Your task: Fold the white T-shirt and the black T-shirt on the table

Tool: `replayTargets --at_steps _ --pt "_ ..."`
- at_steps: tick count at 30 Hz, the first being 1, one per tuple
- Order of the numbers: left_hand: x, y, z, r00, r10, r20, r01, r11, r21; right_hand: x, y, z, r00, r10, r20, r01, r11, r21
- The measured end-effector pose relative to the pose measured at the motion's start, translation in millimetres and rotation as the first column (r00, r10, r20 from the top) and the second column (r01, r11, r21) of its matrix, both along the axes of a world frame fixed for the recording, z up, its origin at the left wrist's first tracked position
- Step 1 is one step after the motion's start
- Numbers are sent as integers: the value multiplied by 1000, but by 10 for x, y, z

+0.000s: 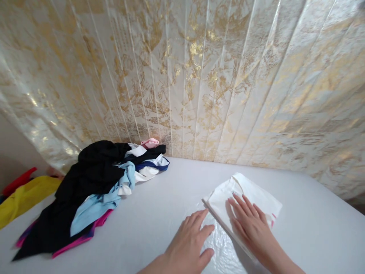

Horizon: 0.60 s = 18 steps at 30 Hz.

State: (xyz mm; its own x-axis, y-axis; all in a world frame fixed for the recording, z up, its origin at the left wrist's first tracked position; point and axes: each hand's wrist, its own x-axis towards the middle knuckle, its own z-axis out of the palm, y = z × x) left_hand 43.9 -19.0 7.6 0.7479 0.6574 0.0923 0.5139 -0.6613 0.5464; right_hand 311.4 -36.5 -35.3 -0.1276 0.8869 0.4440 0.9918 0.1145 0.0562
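A folded white garment [256, 186] with a small pink mark near its right corner lies on the table. My right hand [252, 220] rests flat on top of it, fingers stretched out. Just left of the garment is my left hand [189, 239], its thumb and fingers apart and nothing in its grasp. The left fingertips come close to the garment's left edge; whether they touch it I cannot tell. Crinkled clear plastic [224, 251] lies flat between the hands, partly under the garment and partly hidden by my left hand.
A heap of clothes, with a large black garment [94, 171] and a light blue one [91, 213], covers the left side of the white table [148, 228]. Yellow cloth [28, 194] and red cloth [19, 180] lie at the far left. A gold-patterned curtain [182, 76] hangs behind the table.
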Motion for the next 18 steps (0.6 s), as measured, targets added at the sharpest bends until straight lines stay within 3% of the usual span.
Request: replayTargets --at_steps 3,6,13,15,18 --pt "-9 12 -18 999 42 -21 -41 997 59 -116 29 -77 1000 14 11 -13 997 -77" --pt "47 37 -2 999 -12 -39 15 995 95 -165 61 -143 999 -35 8 35 994 -103" --pt "139 78 110 993 -38 -114 45 997 58 -207 63 -152 983 -182 14 182 972 -146" --pt "68 76 100 988 -32 -149 43 997 70 -79 85 -121 963 -271 13 268 945 -189" --pt "-80 86 -3 987 -37 -153 55 992 110 324 161 -61 892 -451 5 437 861 -262"
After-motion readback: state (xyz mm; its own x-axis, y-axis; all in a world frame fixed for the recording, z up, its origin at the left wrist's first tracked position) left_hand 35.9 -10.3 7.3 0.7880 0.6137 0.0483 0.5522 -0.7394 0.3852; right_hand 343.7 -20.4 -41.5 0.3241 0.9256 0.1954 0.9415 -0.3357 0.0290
